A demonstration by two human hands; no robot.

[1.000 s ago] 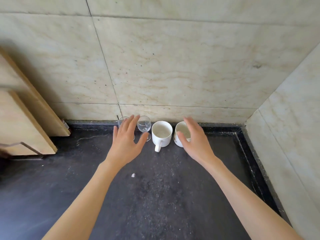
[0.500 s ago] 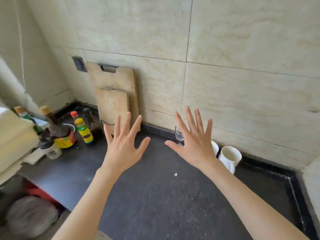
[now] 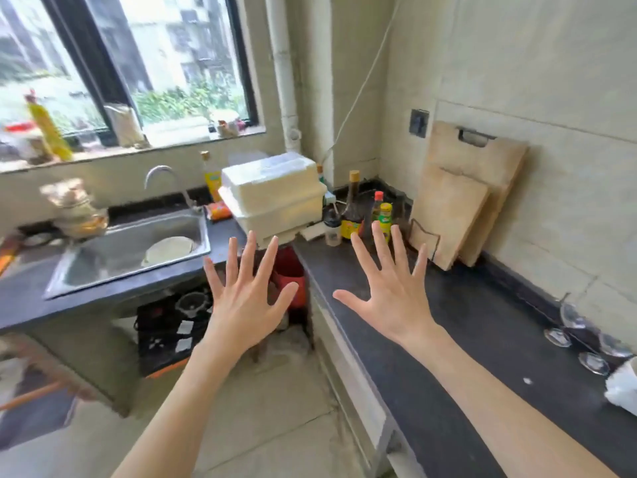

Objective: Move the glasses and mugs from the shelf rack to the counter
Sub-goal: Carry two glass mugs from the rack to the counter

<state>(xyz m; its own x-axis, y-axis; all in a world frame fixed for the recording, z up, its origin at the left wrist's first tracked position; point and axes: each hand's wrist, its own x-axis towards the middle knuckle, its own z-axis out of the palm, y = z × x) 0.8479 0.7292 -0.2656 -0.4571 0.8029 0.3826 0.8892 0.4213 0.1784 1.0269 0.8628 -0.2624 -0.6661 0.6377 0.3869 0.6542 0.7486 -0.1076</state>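
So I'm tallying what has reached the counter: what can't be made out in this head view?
- Mug: cut off by the right edge; any others lie out of frame.
- Glasses: motion-blurred, so the count is unsure.
- Shelf rack: no open rack identifiable; the white box shows no contents.
- Both hands are open and hold nothing.

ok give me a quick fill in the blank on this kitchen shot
1. Both hands, left and right, hold ____.
2. The cutting boards lean against the ____.
3. The plate lies in the ____.
4. The glasses stand on the ____.

Missing words: nothing; wall; sink; counter
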